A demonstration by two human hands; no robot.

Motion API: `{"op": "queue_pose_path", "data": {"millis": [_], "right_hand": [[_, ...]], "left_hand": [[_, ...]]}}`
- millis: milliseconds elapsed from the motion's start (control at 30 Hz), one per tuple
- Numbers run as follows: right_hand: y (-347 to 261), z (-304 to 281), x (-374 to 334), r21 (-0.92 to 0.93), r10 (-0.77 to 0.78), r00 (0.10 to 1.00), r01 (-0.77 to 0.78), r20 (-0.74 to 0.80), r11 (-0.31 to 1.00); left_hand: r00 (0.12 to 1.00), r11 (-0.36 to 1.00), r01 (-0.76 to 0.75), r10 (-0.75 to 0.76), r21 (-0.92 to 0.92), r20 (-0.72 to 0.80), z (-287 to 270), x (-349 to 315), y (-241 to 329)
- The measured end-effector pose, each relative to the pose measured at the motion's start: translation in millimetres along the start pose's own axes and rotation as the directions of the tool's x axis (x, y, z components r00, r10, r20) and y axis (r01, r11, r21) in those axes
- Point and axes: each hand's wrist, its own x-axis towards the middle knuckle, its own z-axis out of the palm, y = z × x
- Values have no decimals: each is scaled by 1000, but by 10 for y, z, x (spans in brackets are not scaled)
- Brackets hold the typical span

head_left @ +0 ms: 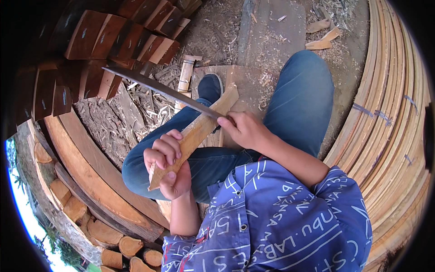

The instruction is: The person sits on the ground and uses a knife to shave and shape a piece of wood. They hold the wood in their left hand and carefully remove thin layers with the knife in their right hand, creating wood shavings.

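Gripping the wooden piece (199,130), your left hand (168,161) is closed around its near end. Your right hand (244,130) grasps the near end of a long metal blade (156,87), which crosses the piece and projects past its left edge. The piece's far end overlaps the brown board (248,93); contact cannot be determined. Slats (385,113) lie at your right.

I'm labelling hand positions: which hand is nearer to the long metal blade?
Right. The right hand holds the near end of the long metal blade; the left hand sits apart from it, gripping the lower end of the wooden piece.
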Motion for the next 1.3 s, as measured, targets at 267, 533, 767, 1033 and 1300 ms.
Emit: {"op": "queue_pose_path", "data": {"millis": [267,533,767,1033,1300], "right_hand": [[394,-16,66,145,247,969,-244,3,959],[212,-60,-19,106,144,989,-145,22,984],[303,81,22,163,202,979,-199,-2,966],[-125,68,-95,91,74,991,-84,111,992],[-186,146,-81,29,119,989,-121,85,992]], "left_hand": [[979,997,10,-25,80,200,111,-118,17],[994,997,-20,12,79,105,203,-160,-39],[991,986,-129,130,110,-7,92,-138,-147],[974,974,-155,179,166,-142,92,-406,-180],[969,976,-164,187,143,-162,-51,-420,-168]]}}
